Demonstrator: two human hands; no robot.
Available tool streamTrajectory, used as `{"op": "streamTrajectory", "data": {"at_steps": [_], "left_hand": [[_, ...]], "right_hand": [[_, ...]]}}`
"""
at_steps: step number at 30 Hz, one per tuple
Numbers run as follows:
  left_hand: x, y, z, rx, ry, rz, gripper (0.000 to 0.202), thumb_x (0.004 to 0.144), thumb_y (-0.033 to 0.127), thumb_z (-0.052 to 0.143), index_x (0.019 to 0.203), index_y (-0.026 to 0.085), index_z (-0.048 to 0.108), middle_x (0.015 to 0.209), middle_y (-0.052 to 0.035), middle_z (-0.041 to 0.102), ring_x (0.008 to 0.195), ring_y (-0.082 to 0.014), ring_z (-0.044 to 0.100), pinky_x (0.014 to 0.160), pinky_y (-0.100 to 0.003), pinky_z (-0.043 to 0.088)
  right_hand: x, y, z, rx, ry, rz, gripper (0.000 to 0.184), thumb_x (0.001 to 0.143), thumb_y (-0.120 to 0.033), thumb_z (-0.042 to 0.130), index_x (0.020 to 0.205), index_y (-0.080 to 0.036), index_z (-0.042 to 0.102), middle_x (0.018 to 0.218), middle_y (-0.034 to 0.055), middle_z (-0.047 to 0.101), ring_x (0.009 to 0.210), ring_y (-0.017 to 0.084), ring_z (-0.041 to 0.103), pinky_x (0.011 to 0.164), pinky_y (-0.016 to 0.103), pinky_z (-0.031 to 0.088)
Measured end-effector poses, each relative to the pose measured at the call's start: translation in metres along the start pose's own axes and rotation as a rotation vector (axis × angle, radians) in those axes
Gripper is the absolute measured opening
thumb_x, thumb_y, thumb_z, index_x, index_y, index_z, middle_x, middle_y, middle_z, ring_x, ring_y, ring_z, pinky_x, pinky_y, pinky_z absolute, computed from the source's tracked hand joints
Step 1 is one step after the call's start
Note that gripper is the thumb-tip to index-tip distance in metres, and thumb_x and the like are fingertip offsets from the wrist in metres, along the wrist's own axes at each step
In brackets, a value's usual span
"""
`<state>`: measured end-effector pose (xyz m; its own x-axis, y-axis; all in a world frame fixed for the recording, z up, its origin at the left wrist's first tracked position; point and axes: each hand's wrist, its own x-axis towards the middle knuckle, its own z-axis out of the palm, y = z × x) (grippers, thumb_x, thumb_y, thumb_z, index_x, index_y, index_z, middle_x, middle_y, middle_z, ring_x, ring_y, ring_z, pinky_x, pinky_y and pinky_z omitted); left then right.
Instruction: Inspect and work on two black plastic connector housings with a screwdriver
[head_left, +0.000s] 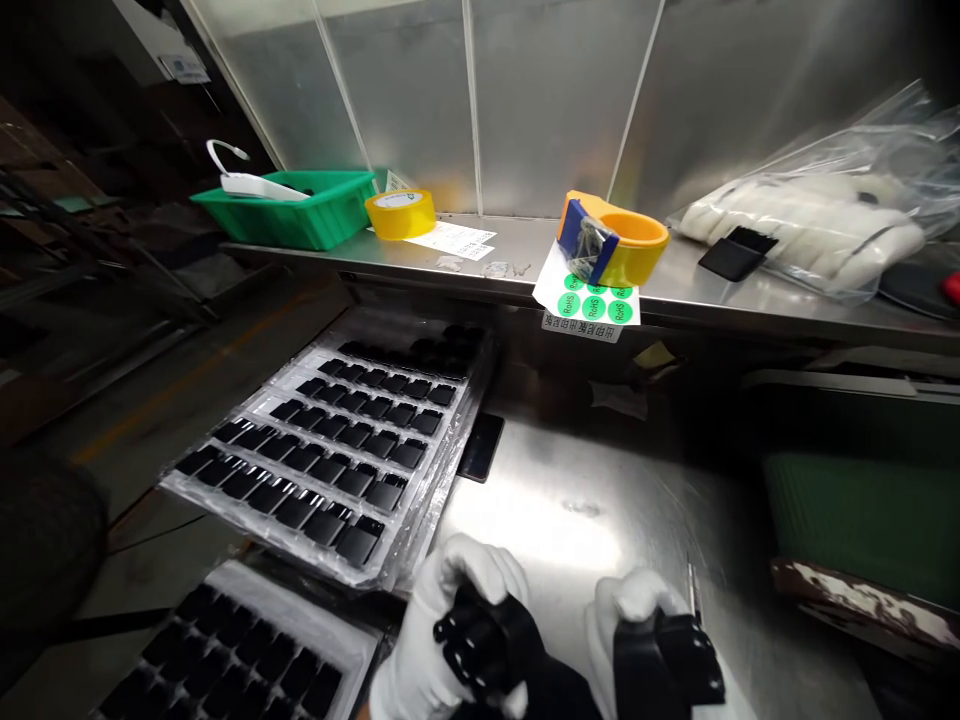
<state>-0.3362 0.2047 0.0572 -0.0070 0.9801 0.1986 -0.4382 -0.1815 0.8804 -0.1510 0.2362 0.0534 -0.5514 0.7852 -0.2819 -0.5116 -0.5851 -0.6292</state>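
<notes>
Left hand [442,640], white-gloved, gripped a black knobbed part [487,640]; right hand [630,625] clasped a second black block [667,660], both low over the steel bench [600,500]. Stacked clear trays [330,450] of black square parts sat left, slots full. Small black piece [481,447] lay loose beside them.

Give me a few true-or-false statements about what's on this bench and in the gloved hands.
1. Both hands wear white gloves. True: the left hand and right hand are gloved.
2. Each hand holds a black part. True: left part, right part.
3. The tray holds white squares. False: they are black.
4. The bin on the shelf is red. False: it is green.
5. The tape dispenser sits on a sheet of green stickers. True.
</notes>
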Motion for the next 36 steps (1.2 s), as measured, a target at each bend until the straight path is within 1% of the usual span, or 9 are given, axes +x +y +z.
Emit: {"op": "streamTrajectory", "data": {"at_steps": [3, 5, 9, 15, 19, 26, 31, 34, 36], "left_hand": [[0.001, 0.017, -0.014, 0.48, -0.003, 0.073, 0.025, 0.067, 0.01, 0.081, 0.082, 0.024, 0.068, 0.062, 0.0034, 0.055, 0.061, -0.013, 0.051, 0.06, -0.027, 0.044], [0.0, 0.027, -0.019, 0.684, -0.037, 0.129, 0.028, 0.071, 0.008, 0.076, 0.092, 0.026, 0.072, 0.061, 0.0027, 0.056, 0.061, -0.0142, 0.052, 0.064, -0.029, 0.045], [0.004, 0.041, -0.015, 0.889, -0.111, 0.078, 0.029, 0.072, 0.014, 0.075, 0.099, 0.024, 0.073, 0.061, 0.0016, 0.058, 0.058, -0.0148, 0.051, 0.06, -0.028, 0.044], [0.016, 0.053, 0.004, 0.99, -0.135, -0.164, 0.016, 0.074, 0.008, 0.063, 0.065, 0.021, 0.069, 0.056, 0.0035, 0.057, 0.051, -0.0114, 0.048, 0.053, -0.023, 0.041], [0.018, 0.053, 0.008, 0.992, -0.04, -0.332, 0.016, 0.071, 0.01, 0.064, 0.058, 0.019, 0.062, 0.059, 0.0027, 0.058, 0.053, -0.0116, 0.051, 0.055, -0.023, 0.043], [0.017, 0.048, 0.011, 0.72, 0.093, -0.632, 0.003, 0.069, 0.017, 0.069, 0.071, 0.017, 0.067, 0.068, -0.0003, 0.064, 0.061, -0.016, 0.059, 0.058, -0.026, 0.049], [0.016, 0.042, 0.005, 0.451, 0.129, -0.738, 0.006, 0.073, 0.016, 0.069, 0.078, 0.014, 0.066, 0.071, -0.0012, 0.065, 0.065, -0.0146, 0.06, 0.057, -0.022, 0.047], [0.012, 0.032, -0.006, 0.118, 0.073, -0.755, 0.012, 0.084, 0.021, 0.062, 0.079, 0.011, 0.067, 0.073, -0.0056, 0.068, 0.066, -0.0143, 0.065, 0.053, -0.018, 0.047], [0.008, 0.024, -0.014, -0.107, 0.149, -0.816, 0.015, 0.086, 0.02, 0.06, 0.078, 0.009, 0.067, 0.072, -0.0083, 0.069, 0.066, -0.0152, 0.068, 0.051, -0.017, 0.049]], "right_hand": [[0.004, -0.013, -0.01, -0.409, -0.091, -0.323, 0.022, 0.064, -0.016, 0.082, 0.08, -0.03, 0.078, 0.059, -0.0036, 0.056, 0.052, 0.011, 0.052, 0.049, 0.024, 0.043], [0.006, -0.021, -0.011, -0.617, -0.14, -0.472, 0.036, 0.07, -0.009, 0.076, 0.094, -0.036, 0.077, 0.065, -0.0019, 0.061, 0.057, 0.016, 0.058, 0.053, 0.029, 0.048], [0.006, -0.02, -0.015, -0.693, -0.088, -0.511, 0.041, 0.074, -0.007, 0.074, 0.103, -0.037, 0.074, 0.076, 0.0017, 0.067, 0.064, 0.019, 0.062, 0.056, 0.032, 0.051], [0.003, -0.01, -0.027, -0.832, -0.129, -0.534, 0.043, 0.077, -0.005, 0.07, 0.111, -0.032, 0.069, 0.08, 0.0009, 0.068, 0.068, 0.017, 0.064, 0.059, 0.028, 0.053], [0.001, -0.003, -0.022, -0.703, -0.042, -0.433, 0.038, 0.074, -0.008, 0.073, 0.104, -0.031, 0.072, 0.08, -0.0005, 0.069, 0.068, 0.016, 0.064, 0.059, 0.026, 0.053], [-0.001, 0.001, -0.007, -0.377, 0.175, -0.116, 0.033, 0.064, -0.019, 0.086, 0.088, -0.023, 0.063, 0.075, -0.0004, 0.069, 0.066, 0.016, 0.066, 0.061, 0.026, 0.053], [0.001, 0.002, -0.005, -0.105, 0.148, 0.032, 0.023, 0.08, -0.031, 0.074, 0.092, -0.013, 0.065, 0.075, 0.0071, 0.071, 0.064, 0.014, 0.066, 0.059, 0.023, 0.053], [0.003, 0.006, -0.006, 0.05, 0.164, 0.135, 0.025, 0.089, -0.031, 0.063, 0.094, -0.007, 0.068, 0.085, 0.0159, 0.075, 0.059, 0.014, 0.067, 0.051, 0.021, 0.052], [0.004, 0.009, -0.005, 0.096, 0.178, 0.174, 0.027, 0.091, -0.03, 0.059, 0.094, -0.004, 0.068, 0.093, 0.0195, 0.074, 0.059, 0.016, 0.069, 0.048, 0.021, 0.052]]}}
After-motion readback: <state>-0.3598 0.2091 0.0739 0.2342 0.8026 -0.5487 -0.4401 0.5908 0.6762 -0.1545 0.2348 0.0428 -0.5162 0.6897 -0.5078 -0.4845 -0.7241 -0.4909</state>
